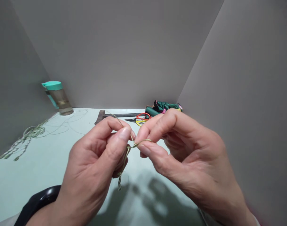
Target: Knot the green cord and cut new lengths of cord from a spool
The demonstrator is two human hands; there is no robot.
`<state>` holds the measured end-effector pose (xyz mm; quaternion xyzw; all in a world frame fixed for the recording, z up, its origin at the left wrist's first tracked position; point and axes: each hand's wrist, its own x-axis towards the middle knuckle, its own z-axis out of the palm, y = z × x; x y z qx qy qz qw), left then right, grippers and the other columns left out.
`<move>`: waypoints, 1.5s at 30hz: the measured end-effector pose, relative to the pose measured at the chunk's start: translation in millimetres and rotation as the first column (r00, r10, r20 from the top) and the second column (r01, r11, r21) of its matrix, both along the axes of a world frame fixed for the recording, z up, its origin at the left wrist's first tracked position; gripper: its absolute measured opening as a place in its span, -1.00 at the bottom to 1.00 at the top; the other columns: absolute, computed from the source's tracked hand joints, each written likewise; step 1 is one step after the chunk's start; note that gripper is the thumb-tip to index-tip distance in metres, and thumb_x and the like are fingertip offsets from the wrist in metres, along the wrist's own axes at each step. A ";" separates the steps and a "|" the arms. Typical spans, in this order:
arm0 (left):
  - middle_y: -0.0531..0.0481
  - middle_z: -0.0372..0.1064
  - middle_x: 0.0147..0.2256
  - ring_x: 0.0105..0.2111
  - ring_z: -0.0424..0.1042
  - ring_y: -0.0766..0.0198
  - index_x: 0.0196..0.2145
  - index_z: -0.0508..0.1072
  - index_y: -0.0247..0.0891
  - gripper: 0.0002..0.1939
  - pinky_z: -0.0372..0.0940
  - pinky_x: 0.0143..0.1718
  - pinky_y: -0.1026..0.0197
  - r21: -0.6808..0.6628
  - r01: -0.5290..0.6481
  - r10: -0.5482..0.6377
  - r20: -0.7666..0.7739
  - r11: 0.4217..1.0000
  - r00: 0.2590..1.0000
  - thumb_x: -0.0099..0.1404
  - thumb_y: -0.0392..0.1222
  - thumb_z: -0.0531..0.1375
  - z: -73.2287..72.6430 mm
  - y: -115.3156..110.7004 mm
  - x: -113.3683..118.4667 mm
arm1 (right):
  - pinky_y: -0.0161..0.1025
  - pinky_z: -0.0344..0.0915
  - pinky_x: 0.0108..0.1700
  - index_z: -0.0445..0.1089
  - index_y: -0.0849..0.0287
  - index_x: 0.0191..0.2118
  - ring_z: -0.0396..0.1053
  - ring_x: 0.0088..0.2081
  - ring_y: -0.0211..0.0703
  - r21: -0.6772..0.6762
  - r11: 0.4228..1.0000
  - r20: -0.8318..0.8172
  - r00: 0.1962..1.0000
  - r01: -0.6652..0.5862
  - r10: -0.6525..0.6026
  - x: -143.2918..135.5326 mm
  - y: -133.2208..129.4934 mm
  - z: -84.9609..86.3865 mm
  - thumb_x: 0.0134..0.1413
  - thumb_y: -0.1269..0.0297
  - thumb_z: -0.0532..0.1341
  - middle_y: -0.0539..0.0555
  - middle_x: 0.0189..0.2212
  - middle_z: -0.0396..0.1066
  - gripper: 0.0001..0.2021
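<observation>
Thin olive-green cord runs between my two hands above the table, with a small crossing or knot where the fingertips meet. My left hand pinches the cord between thumb and forefinger; one strand rises over its knuckles, and a knotted end dangles below. My right hand is closed on a short loop of the same cord, thumb against fingertips. The fingertips almost touch. How the strands cross is too small to make out.
On the pale table, a bundle of knotted cords lies left. A teal-lidded bottle stands behind it. A hammer, scissors with red and yellow handles and dark green cloth lie at the back wall.
</observation>
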<state>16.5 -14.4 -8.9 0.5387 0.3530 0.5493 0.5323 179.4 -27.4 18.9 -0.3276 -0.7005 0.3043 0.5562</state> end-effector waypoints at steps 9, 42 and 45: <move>0.03 0.26 -0.45 -0.46 0.19 0.32 -0.42 0.53 -0.17 -0.71 0.25 -0.49 0.37 0.012 0.052 -0.051 -0.067 0.999 0.996 0.44 -0.03 0.21 3.4 4.1 -6.2 | -0.32 0.41 -0.20 0.33 0.13 -0.39 0.42 -0.30 -0.32 -0.072 0.997 0.022 1.000 0.021 -0.019 -0.6 4.1 -3.8 0.21 0.45 0.30 -0.08 -0.40 0.45 -0.82; 0.24 0.56 -0.31 -0.37 0.43 0.38 -0.25 0.63 0.08 -0.81 0.24 -0.47 0.28 0.487 -0.304 0.450 -0.214 0.819 0.867 0.35 -0.28 0.34 1.4 -2.5 5.7 | -0.39 0.32 -0.28 0.39 0.14 -0.29 0.35 -0.39 -0.43 0.250 0.937 0.258 0.916 0.244 -0.307 -3.0 -1.5 -7.0 0.33 0.41 0.24 -0.14 -0.41 0.41 -0.89; 0.27 0.59 -0.34 -0.35 0.47 0.38 -0.28 0.64 0.06 -0.80 0.24 -0.48 0.27 0.513 -0.353 0.511 -0.205 0.782 0.834 0.33 -0.32 0.34 2.0 -3.6 6.4 | -0.44 0.34 -0.23 0.40 0.16 -0.28 0.37 -0.36 -0.45 0.323 0.907 0.282 0.887 0.271 -0.366 -4.1 -0.1 -8.8 0.34 0.40 0.25 -0.15 -0.40 0.42 -0.89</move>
